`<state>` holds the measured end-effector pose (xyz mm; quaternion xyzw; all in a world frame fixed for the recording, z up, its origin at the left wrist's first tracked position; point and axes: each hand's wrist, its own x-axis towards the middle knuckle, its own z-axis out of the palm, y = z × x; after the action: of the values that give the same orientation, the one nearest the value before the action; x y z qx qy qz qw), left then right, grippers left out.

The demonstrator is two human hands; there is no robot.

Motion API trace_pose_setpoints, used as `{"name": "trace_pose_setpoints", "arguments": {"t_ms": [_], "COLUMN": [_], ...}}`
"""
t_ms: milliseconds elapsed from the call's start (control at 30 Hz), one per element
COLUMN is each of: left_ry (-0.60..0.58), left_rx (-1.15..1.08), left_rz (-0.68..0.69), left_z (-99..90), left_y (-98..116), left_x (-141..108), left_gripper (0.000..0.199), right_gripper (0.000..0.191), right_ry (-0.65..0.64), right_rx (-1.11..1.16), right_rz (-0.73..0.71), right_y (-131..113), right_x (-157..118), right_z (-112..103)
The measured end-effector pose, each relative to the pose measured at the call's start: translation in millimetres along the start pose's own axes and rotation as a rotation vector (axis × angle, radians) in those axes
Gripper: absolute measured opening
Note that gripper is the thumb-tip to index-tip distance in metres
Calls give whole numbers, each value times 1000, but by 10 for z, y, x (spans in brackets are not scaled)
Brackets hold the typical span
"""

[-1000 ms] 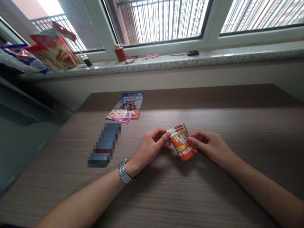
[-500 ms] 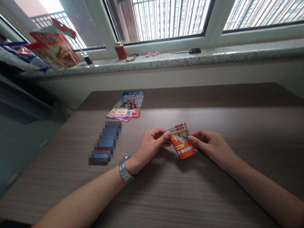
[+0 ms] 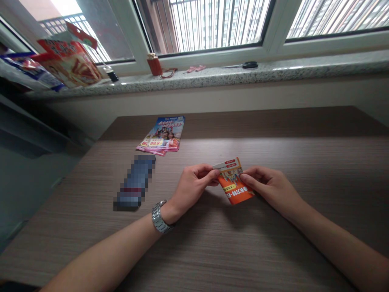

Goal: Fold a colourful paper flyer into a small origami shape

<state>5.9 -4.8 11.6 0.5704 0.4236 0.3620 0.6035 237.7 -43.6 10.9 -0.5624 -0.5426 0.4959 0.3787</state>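
An orange and white folded leaflet (image 3: 235,187) is held above the brown table between both hands. My left hand (image 3: 196,186), with a metal watch on the wrist, pinches the leaflet's upper left edge between thumb and fingers. On the other side, my right hand (image 3: 267,182) grips its right edge in the same way. A stack of colourful flyers (image 3: 165,136) lies further back, to the left. Nearer, left of my left hand, is a dark blue pixelated object (image 3: 135,184), its details hidden.
The wooden table (image 3: 288,150) reaches back toward the wall. On the granite sill (image 3: 212,81) stand a red lighter-like item (image 3: 154,65), pink bits (image 3: 196,69), black-handled scissors (image 3: 249,65) and a red snack bag (image 3: 73,65).
The leaflet's lower end has shifted slightly to the right and looks a little flatter. Both hands stay almost where they were, still holding it.
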Motion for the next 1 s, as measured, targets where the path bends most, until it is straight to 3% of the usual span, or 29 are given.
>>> {"name": "trace_pose_setpoints", "arguments": {"t_ms": [300, 700, 1000], "left_ry": [-97, -57, -148], "left_rx": [29, 27, 68], "left_rz": [2, -28, -7], "left_z": [20, 11, 44], "left_y": [33, 50, 33], "left_x": [-19, -13, -42], "left_gripper": [29, 27, 31], "right_gripper": [43, 44, 43], "right_ry": [57, 37, 109], "right_rx": [-5, 5, 13], "right_rz": [5, 2, 16], "right_y": [47, 26, 28], "right_x": [5, -10, -8], "right_z": [5, 26, 10]}}
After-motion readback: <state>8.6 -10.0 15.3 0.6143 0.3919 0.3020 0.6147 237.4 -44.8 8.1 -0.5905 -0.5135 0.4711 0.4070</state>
